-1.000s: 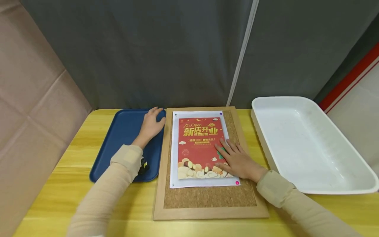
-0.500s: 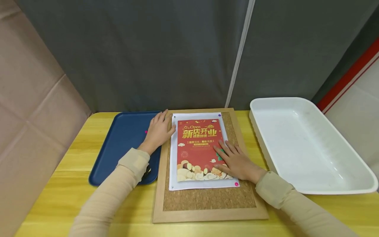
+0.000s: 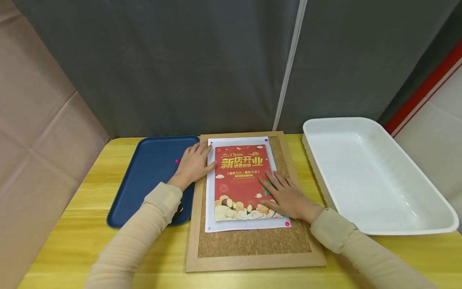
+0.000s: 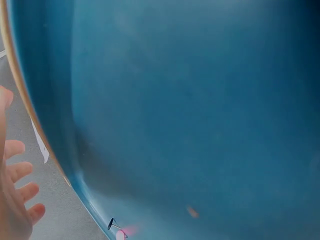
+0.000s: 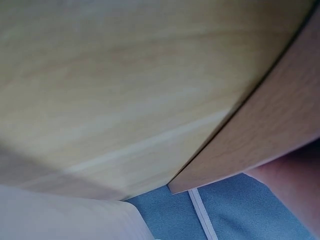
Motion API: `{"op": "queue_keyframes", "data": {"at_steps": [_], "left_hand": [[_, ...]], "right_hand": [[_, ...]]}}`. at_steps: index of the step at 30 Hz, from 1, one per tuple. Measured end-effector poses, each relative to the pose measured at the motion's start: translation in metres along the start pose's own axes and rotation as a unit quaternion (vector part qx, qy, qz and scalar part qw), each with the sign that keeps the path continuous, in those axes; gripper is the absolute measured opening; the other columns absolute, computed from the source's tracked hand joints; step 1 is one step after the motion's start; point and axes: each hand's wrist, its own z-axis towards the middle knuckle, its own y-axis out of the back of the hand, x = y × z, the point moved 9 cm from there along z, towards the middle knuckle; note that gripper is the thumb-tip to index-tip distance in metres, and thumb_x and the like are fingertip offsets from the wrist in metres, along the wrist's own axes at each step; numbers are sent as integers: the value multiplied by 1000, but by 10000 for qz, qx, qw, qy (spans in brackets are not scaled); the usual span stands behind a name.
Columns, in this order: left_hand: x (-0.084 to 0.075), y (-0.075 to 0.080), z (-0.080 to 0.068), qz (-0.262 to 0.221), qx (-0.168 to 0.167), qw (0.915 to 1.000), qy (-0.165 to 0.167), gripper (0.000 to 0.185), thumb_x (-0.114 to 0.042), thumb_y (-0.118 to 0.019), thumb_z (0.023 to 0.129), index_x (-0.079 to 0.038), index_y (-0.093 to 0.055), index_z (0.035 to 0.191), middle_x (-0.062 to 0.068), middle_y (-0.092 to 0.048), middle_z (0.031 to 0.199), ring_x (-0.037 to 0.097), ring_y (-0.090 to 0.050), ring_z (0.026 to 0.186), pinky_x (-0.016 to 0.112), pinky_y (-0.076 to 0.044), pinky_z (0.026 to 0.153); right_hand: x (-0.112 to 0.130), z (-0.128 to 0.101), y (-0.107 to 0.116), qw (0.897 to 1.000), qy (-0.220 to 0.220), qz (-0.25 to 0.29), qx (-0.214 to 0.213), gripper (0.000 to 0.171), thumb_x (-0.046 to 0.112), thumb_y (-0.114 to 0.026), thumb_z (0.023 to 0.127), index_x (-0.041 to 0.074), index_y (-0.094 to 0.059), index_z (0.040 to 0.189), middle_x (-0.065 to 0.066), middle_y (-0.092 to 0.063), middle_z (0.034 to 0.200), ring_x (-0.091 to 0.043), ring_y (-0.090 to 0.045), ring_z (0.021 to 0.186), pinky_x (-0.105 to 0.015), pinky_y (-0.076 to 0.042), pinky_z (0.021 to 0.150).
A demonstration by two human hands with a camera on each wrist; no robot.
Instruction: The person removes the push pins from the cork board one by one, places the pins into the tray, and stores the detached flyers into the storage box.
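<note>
A red poster with gold lettering lies over a white sheet on a wood-framed cork board. Pins show at the sheet's corners, among them a purple one and a pink one. My right hand lies with spread fingers on the poster's lower right part. At the upper left, my left hand rests across the board's frame, fingertips at the sheet's left edge and thumb reaching the poster. Neither hand grips anything. In the right wrist view only part of the right hand shows beside the frame.
A blue tray adjoins the board's left side, holding a pink pin and a dark object partly hidden by the left sleeve. To the right stands a deep white tub. A grey curtain hangs behind the table.
My left hand has moved right from over the tray onto the board's left edge and the sheet, uncovering the pink pin in the tray. The right hand stays on the poster.
</note>
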Motion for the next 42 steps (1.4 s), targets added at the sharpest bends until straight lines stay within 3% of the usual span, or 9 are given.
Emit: {"op": "queue_keyframes", "data": {"at_steps": [6,16,23,30,42], "left_hand": [[4,-10,-2,238,417,9988,-26,73,-55,-46,92,-14,-30,151,14,-22,159,39,-23,145,54,-24,116],[11,-18,-4,-136,863,9962,44,73,-55,-42,94,-17,-22,153,12,-11,162,37,-11,149,57,-16,119],[14,-26,-9,-464,1351,9897,135,72,-55,-38,96,-17,-17,154,10,-8,163,34,-6,150,59,-11,119],[12,-29,-9,-586,1475,9873,110,75,-58,-36,95,-18,-13,155,8,-4,163,35,-8,150,59,-10,119],[10,-30,-8,-689,1612,9844,157,77,-59,-36,95,-18,-9,155,8,-1,163,35,-4,150,59,-7,119]], "right_hand": [[2,0,1,10000,25,11,-14,77,55,-51,91,15,-26,152,-15,-15,161,-41,-12,147,-61,-10,118],[2,1,2,10000,18,59,-7,77,55,-51,91,15,-26,152,-14,-15,161,-41,-12,147,-61,-10,118],[4,1,4,9999,70,118,9,77,54,-52,91,15,-27,152,-16,-17,160,-41,-12,147,-62,-11,117],[4,1,6,9996,9,235,164,78,55,-54,90,14,-28,152,-18,-18,159,-43,-14,146,-63,-13,117],[8,15,26,9981,175,-48,590,66,40,-61,91,7,-41,145,-25,-37,149,-46,-39,134,-56,-40,107]]}}
